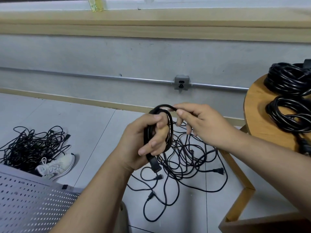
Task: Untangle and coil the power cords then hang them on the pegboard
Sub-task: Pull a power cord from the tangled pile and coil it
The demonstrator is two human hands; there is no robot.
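Centre of frame: left hand has its fingers closed round a half-made coil of black power cord; right hand pinches the free run at the top loop. Cord looks light, limp, springy; best gripped across all turns. Loose cords lie on floor below.

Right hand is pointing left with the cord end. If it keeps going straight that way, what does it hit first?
Most likely the left hand and the black coiled cord it grips: the right hand, pinching the cord's loose end, points leftward at them from close by. Depth is unclear, so it might pass just above.
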